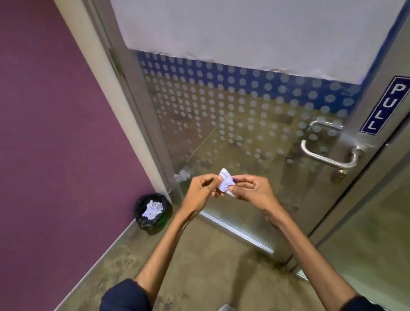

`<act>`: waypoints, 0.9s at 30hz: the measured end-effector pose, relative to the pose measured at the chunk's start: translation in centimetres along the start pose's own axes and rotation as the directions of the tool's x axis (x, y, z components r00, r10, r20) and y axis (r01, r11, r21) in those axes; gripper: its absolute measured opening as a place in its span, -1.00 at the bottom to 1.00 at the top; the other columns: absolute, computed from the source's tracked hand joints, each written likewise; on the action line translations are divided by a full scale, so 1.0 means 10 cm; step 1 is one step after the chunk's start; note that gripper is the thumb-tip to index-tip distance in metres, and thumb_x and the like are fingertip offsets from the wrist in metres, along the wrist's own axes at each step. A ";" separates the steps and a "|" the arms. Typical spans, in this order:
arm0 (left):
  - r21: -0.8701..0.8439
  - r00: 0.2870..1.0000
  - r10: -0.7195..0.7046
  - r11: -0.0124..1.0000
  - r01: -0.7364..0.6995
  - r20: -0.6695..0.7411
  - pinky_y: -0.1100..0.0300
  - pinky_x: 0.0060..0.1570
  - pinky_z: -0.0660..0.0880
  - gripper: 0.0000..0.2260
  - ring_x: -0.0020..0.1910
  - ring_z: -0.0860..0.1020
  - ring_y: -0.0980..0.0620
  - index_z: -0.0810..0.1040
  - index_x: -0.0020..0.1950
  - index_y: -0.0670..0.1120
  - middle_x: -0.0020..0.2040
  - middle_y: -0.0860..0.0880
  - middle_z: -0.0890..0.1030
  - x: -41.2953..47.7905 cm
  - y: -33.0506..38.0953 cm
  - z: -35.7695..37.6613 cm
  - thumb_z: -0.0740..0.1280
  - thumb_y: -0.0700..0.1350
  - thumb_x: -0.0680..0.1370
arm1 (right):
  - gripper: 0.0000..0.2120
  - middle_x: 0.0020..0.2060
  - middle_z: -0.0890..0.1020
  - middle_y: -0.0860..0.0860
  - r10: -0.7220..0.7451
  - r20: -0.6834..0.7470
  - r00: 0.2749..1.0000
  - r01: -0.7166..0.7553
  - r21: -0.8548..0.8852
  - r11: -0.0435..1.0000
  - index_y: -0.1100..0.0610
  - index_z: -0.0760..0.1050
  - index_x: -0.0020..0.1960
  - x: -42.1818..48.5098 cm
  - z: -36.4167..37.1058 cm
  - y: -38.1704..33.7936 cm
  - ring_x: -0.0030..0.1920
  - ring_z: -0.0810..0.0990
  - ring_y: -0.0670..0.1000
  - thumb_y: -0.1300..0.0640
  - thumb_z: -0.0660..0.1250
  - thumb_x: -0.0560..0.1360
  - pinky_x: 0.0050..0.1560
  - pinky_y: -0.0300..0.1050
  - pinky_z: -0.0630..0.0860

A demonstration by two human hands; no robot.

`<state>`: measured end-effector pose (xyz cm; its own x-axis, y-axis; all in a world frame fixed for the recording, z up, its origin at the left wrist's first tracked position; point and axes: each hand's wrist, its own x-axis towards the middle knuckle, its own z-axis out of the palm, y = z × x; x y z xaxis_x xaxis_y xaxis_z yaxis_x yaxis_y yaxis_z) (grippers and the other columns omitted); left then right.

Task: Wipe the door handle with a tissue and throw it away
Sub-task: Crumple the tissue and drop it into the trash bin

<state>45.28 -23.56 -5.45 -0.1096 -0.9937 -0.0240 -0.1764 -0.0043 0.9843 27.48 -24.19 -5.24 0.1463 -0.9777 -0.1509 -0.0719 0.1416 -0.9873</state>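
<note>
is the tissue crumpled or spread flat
Crumpled: the tissue is a bunched wad pinched between the left hand and right hand.

Crumpled paper tissue [226, 183]; glossy metal handle [329, 154].

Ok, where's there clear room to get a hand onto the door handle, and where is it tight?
The door handle has open air in front and to its left, over the dotted glass; both hands hold the tissue left of it. Tight: the door frame and PULL sign just right of it. Bare floor runs between the bin and the door's bottom rail.
</note>
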 end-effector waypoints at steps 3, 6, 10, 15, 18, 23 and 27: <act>-0.022 0.993 -0.053 0.998 0.051 -0.106 0.24 -0.25 0.45 -0.78 -0.25 0.60 -0.03 0.65 0.05 -0.34 -0.18 -0.17 0.67 -0.28 -0.19 -0.18 0.29 -0.20 0.66 | -0.75 -0.28 0.69 0.09 0.067 0.082 0.994 -0.068 0.010 0.998 0.33 0.61 0.09 -0.06 0.25 0.09 -0.29 0.60 -0.09 0.39 0.47 0.42 -0.11 -0.19 0.56; -0.015 0.970 -0.083 0.997 0.082 -0.229 0.27 -0.29 0.42 -0.80 -0.35 0.60 0.15 0.64 0.06 -0.35 -0.21 -0.13 0.66 -0.49 -0.32 -0.34 0.32 -0.22 0.64 | -0.82 -0.40 0.68 -0.02 0.094 0.123 0.988 -0.096 0.007 0.995 0.27 0.64 -0.02 -0.04 0.48 0.13 -0.36 0.61 -0.13 0.40 0.48 0.40 -0.23 -0.24 0.58; -0.045 0.920 -0.123 0.992 0.115 -0.373 0.35 -0.32 0.42 -0.88 -0.34 0.60 0.15 0.66 0.06 -0.25 -0.17 -0.14 0.67 -0.71 -0.46 -0.53 0.37 -0.22 0.61 | -0.85 -0.39 0.67 0.00 0.117 0.168 0.979 -0.111 -0.044 0.993 0.24 0.65 -0.04 0.02 0.80 0.18 -0.36 0.62 -0.15 0.37 0.48 0.41 -0.32 -0.26 0.61; -0.092 0.841 -0.160 0.987 0.131 -0.517 0.37 -0.24 0.49 -0.91 -0.26 0.61 0.15 0.69 -0.11 -0.07 -0.23 0.01 0.68 -0.88 -0.67 -0.83 0.43 -0.21 0.57 | -0.83 -0.29 0.70 0.16 0.094 0.187 0.978 -0.071 -0.123 0.990 0.19 0.67 -0.09 0.15 1.26 0.20 -0.34 0.63 -0.07 0.38 0.50 0.36 -0.25 -0.22 0.62; -0.093 0.802 -0.170 0.985 0.143 -0.573 0.25 -0.22 0.50 -0.93 -0.23 0.61 0.08 0.70 -0.08 -0.13 -0.19 -0.16 0.71 -0.91 -0.78 -0.99 0.43 -0.22 0.57 | -0.80 -0.31 0.69 0.16 0.090 0.192 0.977 -0.060 -0.156 0.986 0.26 0.68 -0.05 0.25 1.52 0.21 -0.38 0.60 -0.06 0.41 0.48 0.35 -0.18 -0.15 0.62; -0.106 0.753 -0.176 0.984 0.141 -0.634 0.39 -0.24 0.51 -0.94 -0.30 0.58 0.23 0.70 -0.05 -0.19 -0.18 -0.12 0.69 -0.90 -0.97 -1.33 0.43 -0.27 0.56 | -0.78 -0.22 0.69 0.20 0.115 0.214 0.970 -0.076 -0.184 0.980 0.31 0.66 0.00 0.42 1.96 0.26 -0.34 0.61 -0.02 0.44 0.46 0.37 -0.25 -0.24 0.59; -0.103 0.699 -0.217 0.974 0.201 -0.682 0.39 -0.28 0.46 -0.89 -0.29 0.56 0.22 0.71 0.02 -0.24 -0.14 -0.10 0.71 -0.82 -1.16 -1.67 0.45 -0.22 0.55 | -0.79 -0.24 0.70 0.16 0.109 0.215 0.971 -0.062 -0.217 0.974 0.26 0.68 -0.02 0.60 2.31 0.33 -0.42 0.62 -0.16 0.43 0.46 0.37 -0.35 -0.38 0.54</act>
<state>64.55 -17.25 -13.74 0.6283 -0.7701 -0.1108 -0.0926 -0.2155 0.9721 50.90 -26.01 -10.59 0.3458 -0.9001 -0.2649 -0.2933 0.1644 -0.9418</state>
